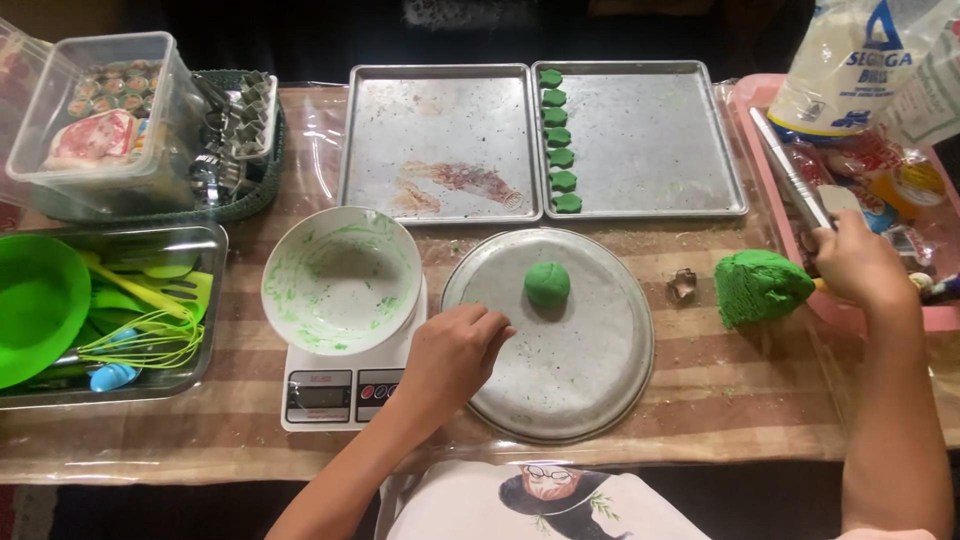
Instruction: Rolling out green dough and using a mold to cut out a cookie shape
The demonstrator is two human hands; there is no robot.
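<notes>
Green dough ball [547,284] on round tray [600,400], just beyond left hand [455,355] fingers [492,325]

**Packages, labels, screens**

Far right: white bag [850,65], blue printing, upright in pink tray [760,150]. Beside it, small red-and-yellow wrapped packets [900,175]. Far left: clear plastic box [105,110] with red-white packet [90,138] inside. Near centre-left: white scale [330,390], grey display [318,393], blank.
</notes>
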